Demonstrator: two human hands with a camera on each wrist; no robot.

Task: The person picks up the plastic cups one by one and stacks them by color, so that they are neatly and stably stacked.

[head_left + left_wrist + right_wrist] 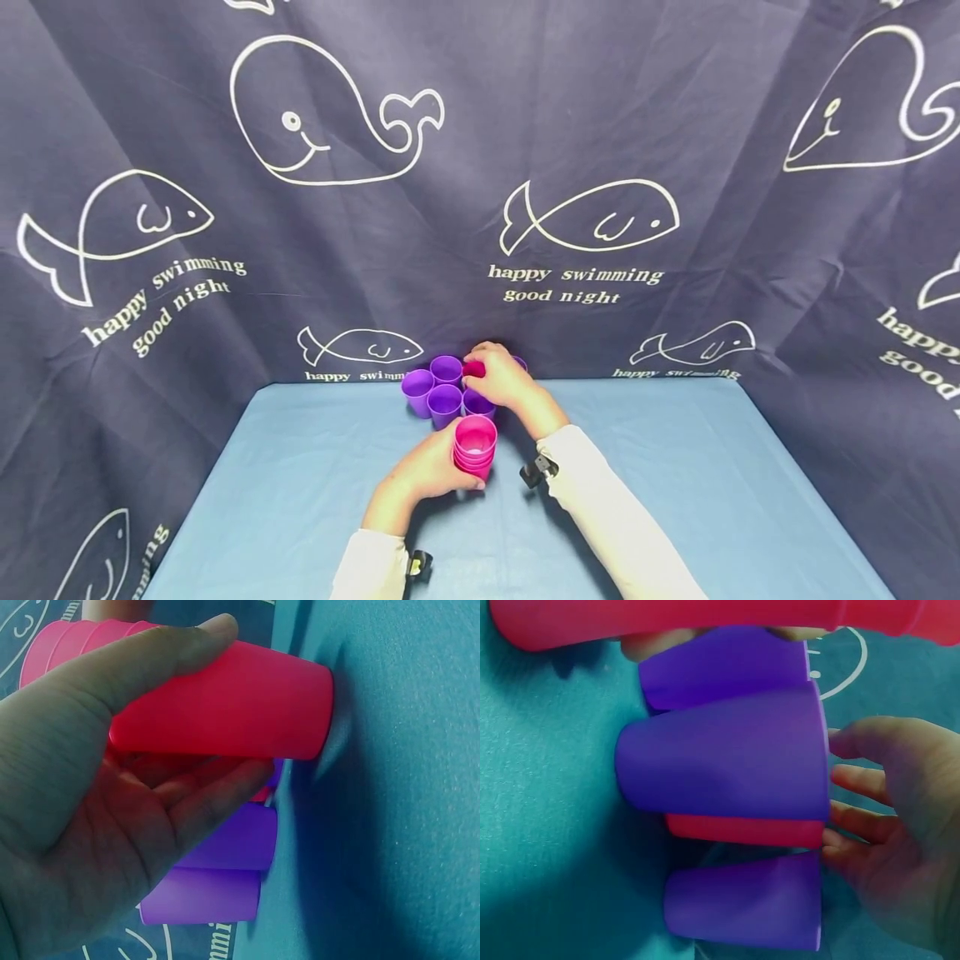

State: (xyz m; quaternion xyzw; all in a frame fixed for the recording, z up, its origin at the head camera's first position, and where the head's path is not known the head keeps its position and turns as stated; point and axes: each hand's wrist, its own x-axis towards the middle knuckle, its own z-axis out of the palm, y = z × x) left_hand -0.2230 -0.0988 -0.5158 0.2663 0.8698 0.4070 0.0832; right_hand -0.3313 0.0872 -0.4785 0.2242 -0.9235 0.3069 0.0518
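I am working at a blue table point(300, 500) hemmed in on three sides by a dark curtain point(465, 125) printed with white whales and fish; going from my left, a cluster of purple cups point(437, 392) is standing upright near the far edge of the table, rims up and packed close against each other; my left hand point(427, 471) is sitting just in front of them, its thumb and fingers curling round a stack of pink cups point(475, 446) that is resting on the table, and the left wrist view is showing the thumb point(150, 667) lying along the stack's side with the fingers wrapping underneath; the purple cups are standing right behind the stack, so they are crowding any path to the back of the table; to the right, my right hand point(501, 375) is reaching over the cluster and its fingertips are closing on the rim of a single pink cup point(473, 368) wedged among the purple ones; the right wrist view is showing that pink cup point(742, 829) squeezed between two purple neighbours, with my fingers point(862, 784) at the rims.
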